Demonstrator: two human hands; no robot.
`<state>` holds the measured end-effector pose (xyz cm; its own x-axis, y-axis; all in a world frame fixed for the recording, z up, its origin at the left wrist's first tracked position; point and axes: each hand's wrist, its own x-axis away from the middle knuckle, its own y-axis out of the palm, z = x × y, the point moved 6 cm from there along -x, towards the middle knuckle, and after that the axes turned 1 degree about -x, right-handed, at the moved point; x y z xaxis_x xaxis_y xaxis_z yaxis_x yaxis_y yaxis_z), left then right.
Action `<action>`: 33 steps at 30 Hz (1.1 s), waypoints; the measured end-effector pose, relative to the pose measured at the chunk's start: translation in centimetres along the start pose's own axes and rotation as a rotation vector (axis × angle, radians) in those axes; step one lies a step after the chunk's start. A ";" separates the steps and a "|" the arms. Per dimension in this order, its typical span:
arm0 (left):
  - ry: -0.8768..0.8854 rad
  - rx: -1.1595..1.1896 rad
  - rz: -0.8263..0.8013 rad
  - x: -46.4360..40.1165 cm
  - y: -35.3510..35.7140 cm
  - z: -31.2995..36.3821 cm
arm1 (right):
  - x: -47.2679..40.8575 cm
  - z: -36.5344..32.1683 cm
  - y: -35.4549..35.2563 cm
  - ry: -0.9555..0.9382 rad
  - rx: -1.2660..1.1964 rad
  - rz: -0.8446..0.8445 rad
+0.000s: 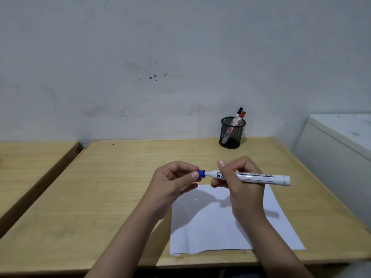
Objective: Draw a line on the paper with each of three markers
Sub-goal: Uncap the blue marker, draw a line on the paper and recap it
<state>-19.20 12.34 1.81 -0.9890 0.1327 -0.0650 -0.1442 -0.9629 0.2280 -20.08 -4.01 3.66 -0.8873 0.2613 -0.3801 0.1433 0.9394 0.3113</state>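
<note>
Clearly, the right hand (239,183) grips the smooth white barrel of the blue marker (251,177) above the paper (210,227); the left hand (172,183) pinches its blue cap (201,174). A sudden cap release could jerk the tip, smearing skin or the matte sheet on the wood-grain counter (100,197).

There is one view only, from a camera on the person's head. It looks forward and down over the wooden desk (124,197), and the wall (160,57) at 12 o'clock fills the upper half. Both forearms enter from 6 o'clock, so the hands are close to the lens. The wide angle bends the desk edges. A white cabinet (331,157) shows at 3 o'clock.
</note>
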 end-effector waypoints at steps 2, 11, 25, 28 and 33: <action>0.003 -0.002 -0.021 0.6 0.7 0.1 | 0.5 -0.3 -0.3 0.000 0.019 -0.020; 0.111 -0.016 0.013 2.8 2.6 1.0 | 1.7 -1.5 -0.5 -0.013 -0.080 -0.055; 0.199 -0.100 0.309 2.9 0.1 1.4 | 2.5 1.6 1.2 0.564 0.104 -0.310; 0.226 -0.149 0.358 2.4 -0.5 1.7 | 1.0 -1.1 0.2 0.065 0.380 -0.258; 0.268 -0.237 0.309 0.9 0.8 2.1 | -1.3 -2.7 0.8 -0.547 0.798 -0.423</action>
<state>-20.32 12.23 3.95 -0.9369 -0.2038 -0.2842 0.1978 -0.9790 0.0499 -19.99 -4.22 6.72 -0.6420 -0.2440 -0.7268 0.2919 0.7988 -0.5261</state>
